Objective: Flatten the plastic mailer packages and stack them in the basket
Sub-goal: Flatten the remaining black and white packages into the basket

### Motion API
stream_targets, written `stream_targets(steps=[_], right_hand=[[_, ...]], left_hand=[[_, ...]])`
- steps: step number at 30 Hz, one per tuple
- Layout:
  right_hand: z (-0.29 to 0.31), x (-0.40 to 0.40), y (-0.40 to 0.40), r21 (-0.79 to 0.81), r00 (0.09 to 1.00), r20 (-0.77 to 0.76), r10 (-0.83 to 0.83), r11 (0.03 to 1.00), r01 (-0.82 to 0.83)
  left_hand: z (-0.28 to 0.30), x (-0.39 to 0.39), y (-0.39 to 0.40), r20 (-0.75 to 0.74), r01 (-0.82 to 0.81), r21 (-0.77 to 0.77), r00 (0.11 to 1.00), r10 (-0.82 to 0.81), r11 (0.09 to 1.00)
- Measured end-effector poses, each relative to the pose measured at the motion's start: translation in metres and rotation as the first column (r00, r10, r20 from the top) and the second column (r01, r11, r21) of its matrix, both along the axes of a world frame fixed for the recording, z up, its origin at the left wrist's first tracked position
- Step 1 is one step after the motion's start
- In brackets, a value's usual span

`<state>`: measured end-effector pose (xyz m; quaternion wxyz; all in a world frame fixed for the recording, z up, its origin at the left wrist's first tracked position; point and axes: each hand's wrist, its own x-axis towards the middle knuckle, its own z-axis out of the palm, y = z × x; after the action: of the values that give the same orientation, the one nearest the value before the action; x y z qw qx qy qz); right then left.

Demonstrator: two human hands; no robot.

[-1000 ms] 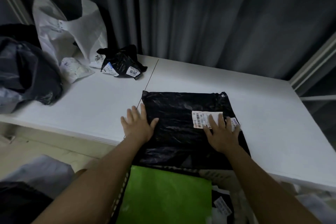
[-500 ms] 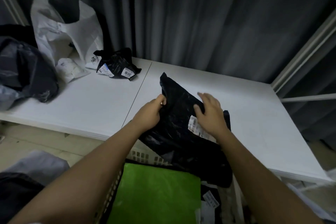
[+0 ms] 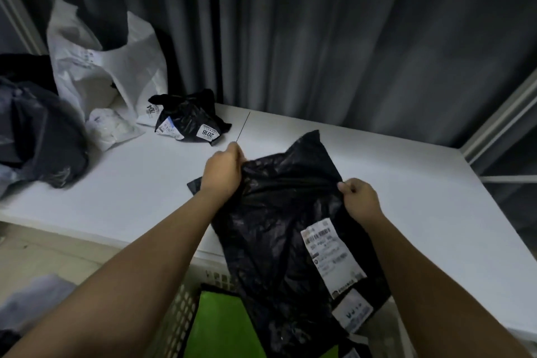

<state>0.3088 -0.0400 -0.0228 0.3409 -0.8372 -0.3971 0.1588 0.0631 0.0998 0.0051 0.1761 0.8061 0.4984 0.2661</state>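
I note the white table (image 3: 122, 192) spans the scene, backed by a dark curtain (image 3: 348, 38). Held above its near edge is the black mailer (image 3: 279, 235), lifted and tilted, its long axis running from far left to near right; its near end hangs over the white basket (image 3: 180, 317). A white shipping label (image 3: 331, 256) faces up on its right half, with a smaller label (image 3: 353, 314) nearer me. In the basket lies a green mailer (image 3: 220, 328), partly covered by the black one. At far left I see a large white bag (image 3: 101, 67), a dark grey bag (image 3: 40, 136), a crumpled black mailer (image 3: 189, 120) marked 2018, and a small white packet (image 3: 112, 126), all well apart from the held mailer. My left hand (image 3: 222, 173) is curled, gripping the mailer's far left edge. My right hand (image 3: 360, 199) pinches its right edge between curled fingers and thumb.
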Motion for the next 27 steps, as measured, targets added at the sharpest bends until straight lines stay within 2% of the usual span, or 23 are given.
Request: stream_targets(steps=[2,3,4,5,6,7,8,10,12,14,17,19,21,23,25,27], right_hand=[[-0.003,0.002,-0.002,-0.187,0.997,0.078,0.014,0.982,0.001],[-0.004,0.000,0.000,-0.236,0.983,0.184,0.001,0.971,0.044],[-0.006,-0.004,0.003,-0.211,0.945,0.324,-0.034,0.972,0.107],[-0.008,-0.011,0.007,-0.108,0.888,0.458,-0.048,0.988,0.109],[-0.008,-0.021,0.012,-0.011,0.830,0.557,0.001,1.000,0.006],[-0.009,-0.031,0.019,0.052,0.781,0.616,0.100,0.985,-0.166],[-0.012,-0.042,0.027,0.032,0.728,0.638,0.252,0.935,-0.352],[-0.023,-0.063,0.045,-0.156,0.591,0.560,0.581,0.774,-0.613],[-0.036,-0.072,0.062,-0.322,0.532,0.414,0.738,0.666,-0.673],[-0.049,-0.062,0.078,-0.439,0.555,0.364,0.748,0.663,-0.606],[-0.052,-0.034,0.094,-0.501,0.696,0.380,0.609,0.768,-0.399],[-0.051,-0.019,0.098,-0.554,0.753,0.381,0.536,0.785,-0.278],[-0.047,-0.008,0.098,-0.641,0.763,0.422,0.489,0.757,-0.131],[-0.040,0.000,0.095,-0.643,0.745,0.516,0.423,0.766,0.011],[-0.030,-0.010,0.086,-0.556,0.716,0.569,0.405,0.831,-0.028],[-0.025,-0.033,0.070,-0.477,0.718,0.473,0.510,0.834,-0.278]], left_hand=[[-0.009,0.006,-0.001,-0.131,-0.111,-0.038,0.986,0.105,0.993],[-0.013,0.012,-0.005,-0.168,-0.128,-0.037,0.978,0.120,0.991],[-0.018,0.018,-0.013,-0.192,-0.123,-0.020,0.974,0.117,0.992],[-0.022,0.023,-0.023,-0.224,-0.103,-0.001,0.969,0.100,0.995],[-0.028,0.027,-0.034,-0.266,-0.077,0.002,0.961,0.074,0.997],[-0.034,0.030,-0.044,-0.318,-0.046,-0.008,0.947,0.041,0.999],[-0.041,0.030,-0.053,-0.381,-0.016,-0.032,0.925,0.003,0.999],[-0.055,0.027,-0.062,-0.499,0.037,-0.105,0.862,-0.085,0.994],[-0.068,0.022,-0.057,-0.561,0.043,-0.169,0.818,-0.131,0.985],[-0.074,0.014,-0.046,-0.554,-0.017,-0.242,0.823,-0.124,0.970],[-0.074,0.004,-0.031,-0.565,-0.126,-0.289,0.822,-0.063,0.949],[-0.074,0.003,-0.023,-0.585,-0.172,-0.299,0.810,-0.038,0.939],[-0.073,0.003,-0.019,-0.583,-0.183,-0.309,0.812,-0.034,0.933],[-0.073,0.006,-0.016,-0.579,-0.188,-0.310,0.815,-0.028,0.932],[-0.072,0.009,-0.013,-0.579,-0.199,-0.313,0.815,-0.020,0.929],[-0.070,0.012,-0.009,-0.584,-0.211,-0.314,0.812,-0.013,0.926]])
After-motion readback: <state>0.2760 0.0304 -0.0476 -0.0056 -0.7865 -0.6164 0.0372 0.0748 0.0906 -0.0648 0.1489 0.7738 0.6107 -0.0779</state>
